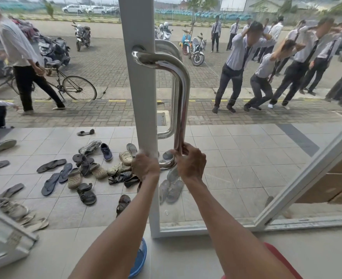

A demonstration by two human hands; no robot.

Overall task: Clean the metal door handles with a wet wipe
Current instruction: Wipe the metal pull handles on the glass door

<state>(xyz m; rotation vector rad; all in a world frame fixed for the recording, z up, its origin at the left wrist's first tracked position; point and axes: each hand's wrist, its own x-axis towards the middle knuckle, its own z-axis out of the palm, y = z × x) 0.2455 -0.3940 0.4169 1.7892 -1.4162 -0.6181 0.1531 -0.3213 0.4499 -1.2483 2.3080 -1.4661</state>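
Right grip (190,160) wraps door handle (181,93) bottom.

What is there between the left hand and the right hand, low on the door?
In the head view, the metal handle's lower bend lies between the left hand and the right hand.

No writing can be read anywhere from where I stand; the curved polished steel door handle (181,93) bears no brand or mark, only reflections; the white-painted door frame post (144,101) is plain; the pale patch on the white frame at lower left (15,237) may be a sticker, but it is too blurred to make out; the parked motorbikes (82,36) outside are too small and far for any plate to show; the scattered sandals and shoes (89,170) on the tiled floor show no legible logo.
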